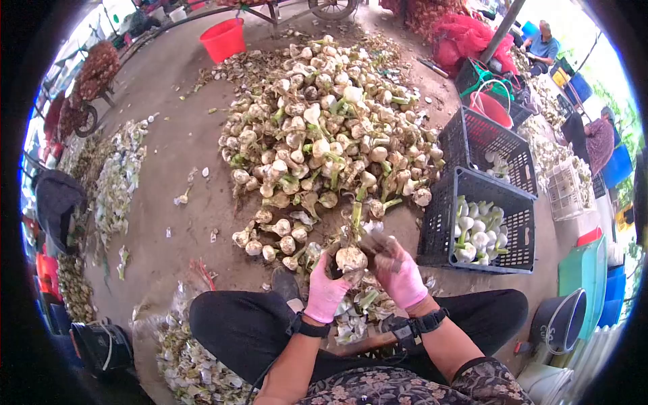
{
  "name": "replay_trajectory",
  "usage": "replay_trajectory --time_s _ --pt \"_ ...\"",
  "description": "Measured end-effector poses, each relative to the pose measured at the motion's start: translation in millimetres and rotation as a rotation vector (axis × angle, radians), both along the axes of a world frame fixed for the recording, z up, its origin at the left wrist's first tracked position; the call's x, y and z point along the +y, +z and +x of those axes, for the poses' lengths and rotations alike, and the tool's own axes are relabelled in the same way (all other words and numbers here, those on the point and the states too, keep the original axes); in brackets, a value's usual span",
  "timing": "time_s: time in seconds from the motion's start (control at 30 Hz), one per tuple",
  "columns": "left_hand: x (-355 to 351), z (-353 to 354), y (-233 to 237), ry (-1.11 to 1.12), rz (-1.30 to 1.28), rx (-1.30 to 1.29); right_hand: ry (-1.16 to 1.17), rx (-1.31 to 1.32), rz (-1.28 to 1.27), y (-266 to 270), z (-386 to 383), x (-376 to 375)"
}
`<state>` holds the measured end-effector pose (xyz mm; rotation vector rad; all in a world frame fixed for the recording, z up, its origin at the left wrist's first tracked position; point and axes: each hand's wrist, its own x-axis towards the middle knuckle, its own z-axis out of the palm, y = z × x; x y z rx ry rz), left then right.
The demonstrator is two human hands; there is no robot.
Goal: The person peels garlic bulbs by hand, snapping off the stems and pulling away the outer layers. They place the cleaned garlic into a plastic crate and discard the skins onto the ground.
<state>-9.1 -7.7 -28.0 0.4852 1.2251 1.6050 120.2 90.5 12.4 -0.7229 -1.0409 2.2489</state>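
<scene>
Pink gloves with dirty fingers cover both hands. My left hand [327,287] has its fingers wrapped round the side of a garlic bulb [351,259], whose green stem points up and away. At the bulb's right is my right hand [398,270], its fingers blurred by motion; whether they grip anything cannot be made out. Beyond the hands spreads a large heap of untrimmed garlic [324,128]. Peeled white bulbs with short green stems [480,233] lie in the near black crate [496,262], to the right of the hands.
Behind the near crate stands another black crate [496,138], with a red bucket [491,108] beyond. A red tub [223,40] is at the heap's far side. Peelings [196,364] lie left of my legs. A dark bucket [557,320] stands right. Two people sit far right.
</scene>
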Motion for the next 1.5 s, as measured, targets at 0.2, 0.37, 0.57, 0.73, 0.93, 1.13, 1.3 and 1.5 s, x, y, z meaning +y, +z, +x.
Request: replay_trajectory --time_s 0.2,0.37,0.57,0.73,0.93,1.13,1.3,1.5 --pt "-1 9 33 -0.01 0.015 0.724 -0.162 -0.271 0.231 0 -15 -2" --pt "-1 17 35 0.082 -0.068 0.779 -0.178 -0.345 0.231 -6 -25 -4" --pt "0 9 34 0.076 -0.021 0.863 -0.046 -0.291 0.112 13 -19 4" --pt "5 11 31 0.032 0.045 0.302 -0.015 -0.4 0.488 -10 -4 11" --pt "4 11 23 -0.023 0.062 0.023 -0.111 -0.234 0.023 -12 3 10" --pt "5 14 36 -0.055 0.077 0.193 -0.084 -0.358 0.36 0 -6 11" --pt "3 10 36 -0.118 0.097 0.131 0.036 -0.357 0.362 12 3 18" --pt "2 13 22 -0.088 0.165 -0.153 0.009 -0.385 0.535 3 4 16"
